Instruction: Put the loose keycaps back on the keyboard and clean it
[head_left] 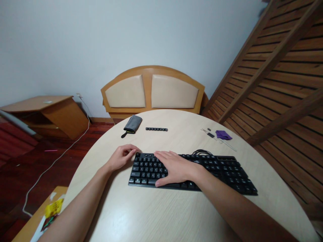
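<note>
A black keyboard (147, 168) lies on the round table in front of me, tilted slightly to the right. My left hand (121, 157) is at its upper left corner, fingers curled and thumb bent towards the index finger. What sits between those fingertips is too small to make out. Across the middle keys, my right hand (176, 166) rests flat with the fingers stretched to the left and the thumb apart near the front row, hiding keys below it. Beyond the keyboard, several loose black keycaps (156, 129) stand in a short row.
A grey pouch (133, 123) lies at the table's far left. To the right are a purple cloth (223, 135), a small black piece (210, 135) and thin white sticks (228, 145). The keyboard's coiled cable (202, 152) lies behind it. A headboard (153, 89) stands past the table (141, 215).
</note>
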The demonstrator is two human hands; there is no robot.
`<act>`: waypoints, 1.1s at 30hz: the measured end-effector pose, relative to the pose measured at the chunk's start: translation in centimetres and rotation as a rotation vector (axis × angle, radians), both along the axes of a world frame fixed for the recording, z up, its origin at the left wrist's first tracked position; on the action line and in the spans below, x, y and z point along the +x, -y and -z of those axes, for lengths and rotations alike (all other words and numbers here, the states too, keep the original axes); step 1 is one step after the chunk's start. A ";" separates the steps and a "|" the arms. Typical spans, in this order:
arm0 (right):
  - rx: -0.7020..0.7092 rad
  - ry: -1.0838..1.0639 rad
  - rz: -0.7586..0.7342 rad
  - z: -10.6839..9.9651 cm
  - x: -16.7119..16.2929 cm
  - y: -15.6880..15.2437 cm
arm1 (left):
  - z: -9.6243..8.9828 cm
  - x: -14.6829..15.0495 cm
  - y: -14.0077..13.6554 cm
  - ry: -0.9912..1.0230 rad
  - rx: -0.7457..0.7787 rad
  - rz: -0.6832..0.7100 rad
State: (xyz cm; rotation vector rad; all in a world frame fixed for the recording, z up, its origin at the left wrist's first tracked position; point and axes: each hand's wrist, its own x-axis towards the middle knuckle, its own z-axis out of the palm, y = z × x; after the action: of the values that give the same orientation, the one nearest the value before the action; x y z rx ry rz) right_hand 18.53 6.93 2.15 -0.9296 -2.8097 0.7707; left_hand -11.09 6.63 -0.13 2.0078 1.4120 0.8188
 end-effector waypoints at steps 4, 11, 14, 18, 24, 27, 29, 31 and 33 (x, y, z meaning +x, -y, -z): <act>-0.011 0.015 -0.006 -0.1 0.0 0.0 | 1.0 0.8 -1.3 0.095 0.062 -0.143; -0.019 0.043 0.001 -0.7 0.0 0.3 | 0.6 1.9 -6.0 -0.249 0.110 -0.204; -0.013 0.044 0.005 -0.7 -0.1 0.4 | -0.2 2.6 -8.2 -0.374 0.118 -0.235; -0.010 0.019 0.011 -0.6 0.0 0.4 | -0.6 3.7 -10.6 -0.526 0.126 -0.288; 0.004 0.015 0.004 -0.3 0.1 0.3 | 0.0 4.6 -12.6 -0.671 0.127 -0.336; 0.018 0.006 -0.001 0.0 0.0 0.2 | 0.1 4.8 -12.8 -0.691 0.131 -0.339; 0.020 0.002 -0.004 0.1 0.0 0.2 | 0.1 4.9 -12.6 -0.687 0.137 -0.347; 0.013 0.007 -0.005 0.0 0.0 0.3 | 0.0 4.9 -12.2 -0.671 0.141 -0.356; 0.004 0.014 0.000 -0.2 0.0 0.3 | -0.1 4.8 -11.5 -0.646 0.141 -0.367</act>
State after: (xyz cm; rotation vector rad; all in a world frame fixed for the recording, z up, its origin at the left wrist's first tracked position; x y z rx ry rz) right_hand 18.51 6.61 2.38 -0.9382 -2.8224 0.7614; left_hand -6.33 18.13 -0.01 2.2692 2.1815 0.4213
